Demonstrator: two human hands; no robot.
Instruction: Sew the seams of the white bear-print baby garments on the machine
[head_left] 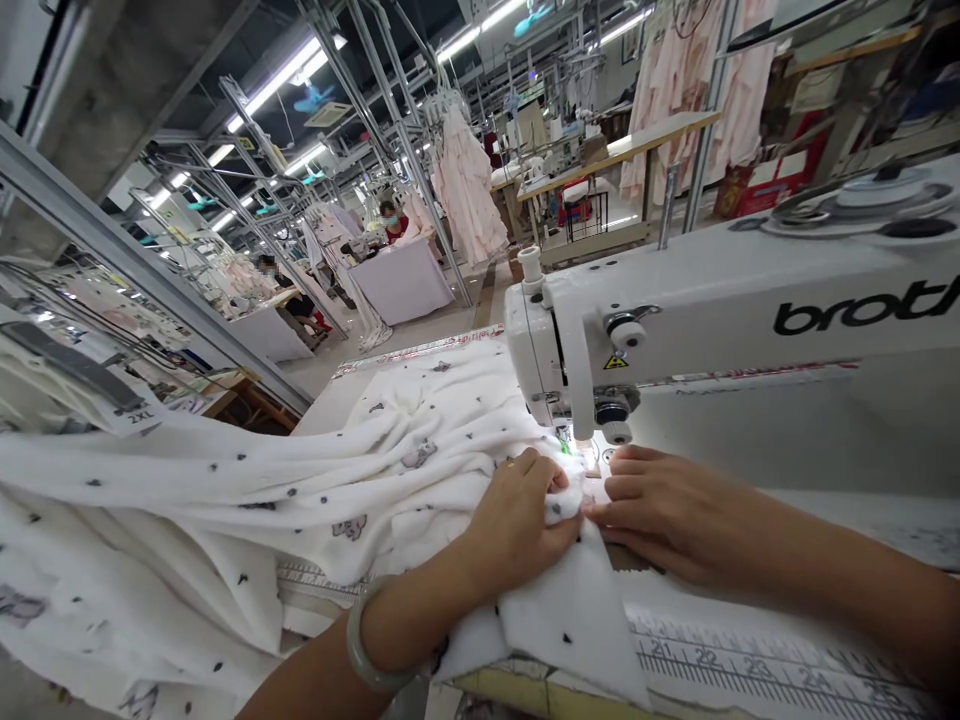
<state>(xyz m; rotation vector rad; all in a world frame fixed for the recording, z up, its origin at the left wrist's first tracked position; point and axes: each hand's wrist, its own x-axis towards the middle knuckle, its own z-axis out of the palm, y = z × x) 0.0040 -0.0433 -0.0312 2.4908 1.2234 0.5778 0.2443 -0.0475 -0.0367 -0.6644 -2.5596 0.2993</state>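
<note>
A white fabric [247, 490] with small grey printed figures lies bunched across the sewing table and hangs off its left side. My left hand [521, 520] grips a fold of this fabric, fingers curled and pinched, just left of the needle. Beside it, my right hand [664, 505] lies on the fabric's edge with fingers pressed together and bent, right below the presser foot [589, 455]. The white sewing machine [720, 300] stands over both hands. A pale jade bangle [367, 645] circles my left wrist.
A ruler strip with printed numbers [750, 665] runs along the table's front edge. Behind are other sewing tables [622, 150], hanging pale garments [469, 190] on racks, and seated workers [390, 220] at the far left. A metal frame [135, 260] runs along the left.
</note>
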